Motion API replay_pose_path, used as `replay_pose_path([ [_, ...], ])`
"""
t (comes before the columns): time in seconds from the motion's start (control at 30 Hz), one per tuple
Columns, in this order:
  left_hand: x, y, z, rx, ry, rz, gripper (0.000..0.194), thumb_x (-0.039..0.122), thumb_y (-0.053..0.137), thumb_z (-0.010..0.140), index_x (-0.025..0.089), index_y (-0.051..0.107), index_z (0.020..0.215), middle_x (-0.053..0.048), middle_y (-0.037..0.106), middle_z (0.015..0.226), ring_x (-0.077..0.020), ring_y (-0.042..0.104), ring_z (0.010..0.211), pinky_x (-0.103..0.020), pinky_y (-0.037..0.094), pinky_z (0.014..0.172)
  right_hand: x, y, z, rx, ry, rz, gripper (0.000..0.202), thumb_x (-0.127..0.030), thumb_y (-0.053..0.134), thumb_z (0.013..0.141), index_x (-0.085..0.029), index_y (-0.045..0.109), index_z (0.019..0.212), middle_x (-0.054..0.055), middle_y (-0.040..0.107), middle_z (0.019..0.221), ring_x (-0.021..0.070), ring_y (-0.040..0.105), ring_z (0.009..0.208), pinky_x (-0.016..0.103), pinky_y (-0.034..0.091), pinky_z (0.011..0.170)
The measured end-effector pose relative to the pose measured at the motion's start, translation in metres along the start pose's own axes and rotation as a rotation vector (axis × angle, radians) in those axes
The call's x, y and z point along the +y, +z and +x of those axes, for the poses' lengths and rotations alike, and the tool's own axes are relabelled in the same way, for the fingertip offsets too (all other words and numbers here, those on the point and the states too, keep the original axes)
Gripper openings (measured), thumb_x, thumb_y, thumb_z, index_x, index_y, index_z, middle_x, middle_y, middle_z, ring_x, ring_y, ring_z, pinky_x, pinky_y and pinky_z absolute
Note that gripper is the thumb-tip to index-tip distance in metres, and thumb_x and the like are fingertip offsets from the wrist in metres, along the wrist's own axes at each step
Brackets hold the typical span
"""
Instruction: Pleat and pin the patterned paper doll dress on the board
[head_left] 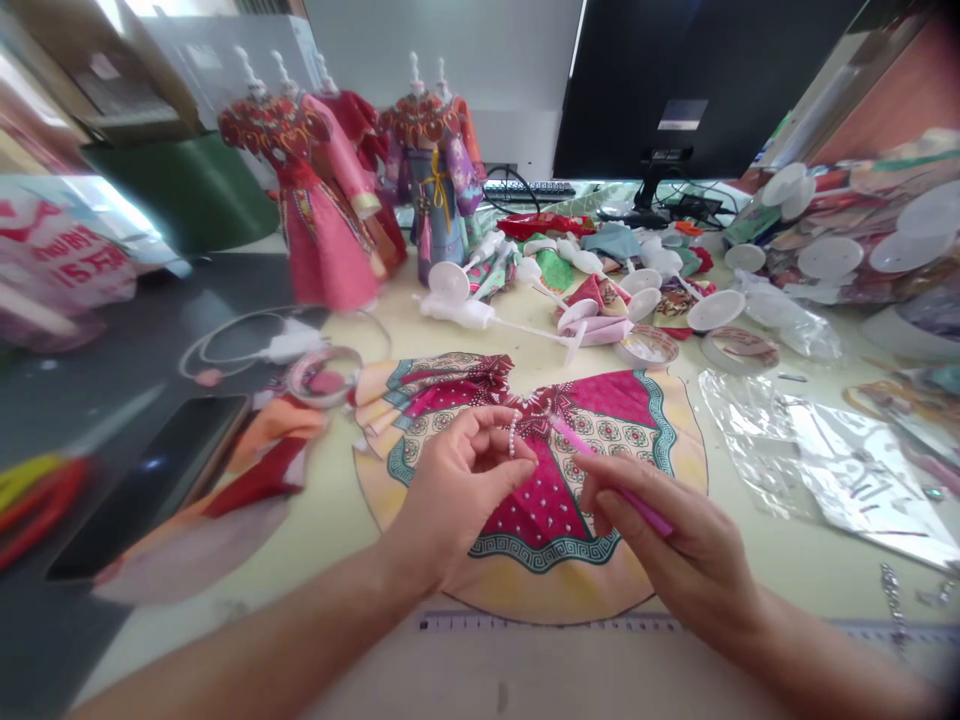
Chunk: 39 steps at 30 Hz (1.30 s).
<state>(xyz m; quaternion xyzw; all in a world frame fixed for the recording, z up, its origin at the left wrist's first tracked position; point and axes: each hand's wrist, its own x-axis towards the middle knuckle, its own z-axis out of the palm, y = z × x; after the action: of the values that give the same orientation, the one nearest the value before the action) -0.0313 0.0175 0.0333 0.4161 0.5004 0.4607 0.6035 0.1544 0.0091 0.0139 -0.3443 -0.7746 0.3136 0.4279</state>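
A round patterned cloth piece [525, 500] in magenta, cream and teal lies spread on the table, its upper left part folded in pleats. Over its left half, my left hand [469, 480] is closed on a short string of small pearl-like beads [513, 436], which hangs between the fingers. My right hand [660, 520], over the cloth's right side, grips a pink pen-like tool [645, 512]. The tool's tip points up and left, close to the cloth's dark red centre and a little right of the beads.
Small dressed mannequins [330, 240] stand at the back left, a monitor [697, 90] at the back right. White stands [457, 310] and fabric scraps lie behind the cloth. A phone [150, 490] is at left, plastic bags [870, 480] at right, a ruler [525, 623] in front.
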Motion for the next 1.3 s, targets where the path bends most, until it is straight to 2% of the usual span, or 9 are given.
replay_pose_path([
  [0.2, -0.001, -0.002, 0.003, 0.031, -0.04, -0.062, 0.035, 0.014, 0.066, 0.071, 0.018, 0.051, 0.102, 0.004, 0.059, 0.072, -0.006, 0.054, 0.067, -0.018, 0.043, 0.065, -0.003, -0.008, -0.002, -0.002, -0.176, -0.121, 0.036, -0.005, 0.048, 0.084, -0.014, 0.053, 0.118, 0.006, 0.052, 0.089, 0.0124, 0.052, 0.076, 0.026, 0.047, 0.061],
  [0.37, -0.002, -0.003, 0.004, 0.04, -0.029, -0.073, 0.036, 0.013, 0.066, 0.071, 0.018, 0.05, 0.103, 0.004, 0.058, 0.074, -0.006, 0.054, 0.069, -0.018, 0.043, 0.068, -0.009, -0.011, -0.004, 0.036, -0.225, -0.181, 0.029, -0.002, 0.048, 0.082, -0.013, 0.057, 0.106, 0.006, 0.056, 0.086, 0.0125, 0.054, 0.077, 0.025, 0.047, 0.062],
  [0.53, -0.002, -0.003, 0.004, 0.041, -0.025, -0.078, 0.036, 0.013, 0.066, 0.072, 0.018, 0.05, 0.103, 0.005, 0.057, 0.073, -0.006, 0.053, 0.07, -0.019, 0.043, 0.068, -0.011, -0.01, -0.004, 0.043, -0.273, -0.172, 0.028, -0.001, 0.048, 0.08, -0.012, 0.057, 0.104, 0.007, 0.057, 0.085, 0.0155, 0.057, 0.08, 0.03, 0.049, 0.069],
  [0.87, -0.004, -0.003, 0.003, 0.027, -0.003, -0.048, 0.035, 0.013, 0.065, 0.072, 0.019, 0.049, 0.104, 0.005, 0.057, 0.073, -0.0059, 0.051, 0.068, -0.018, 0.042, 0.066, -0.011, -0.009, -0.003, 0.004, -0.279, -0.187, 0.026, -0.002, 0.047, 0.081, -0.012, 0.057, 0.103, 0.007, 0.058, 0.083, 0.0155, 0.058, 0.079, 0.03, 0.051, 0.068],
  [1.3, -0.002, -0.001, 0.003, 0.025, -0.023, -0.031, 0.035, 0.014, 0.065, 0.071, 0.019, 0.049, 0.103, 0.004, 0.057, 0.072, -0.0071, 0.052, 0.068, -0.02, 0.042, 0.067, -0.012, -0.009, -0.002, 0.015, -0.269, -0.21, 0.026, -0.003, 0.047, 0.081, -0.014, 0.058, 0.103, 0.006, 0.059, 0.082, 0.0155, 0.06, 0.076, 0.029, 0.052, 0.065],
])
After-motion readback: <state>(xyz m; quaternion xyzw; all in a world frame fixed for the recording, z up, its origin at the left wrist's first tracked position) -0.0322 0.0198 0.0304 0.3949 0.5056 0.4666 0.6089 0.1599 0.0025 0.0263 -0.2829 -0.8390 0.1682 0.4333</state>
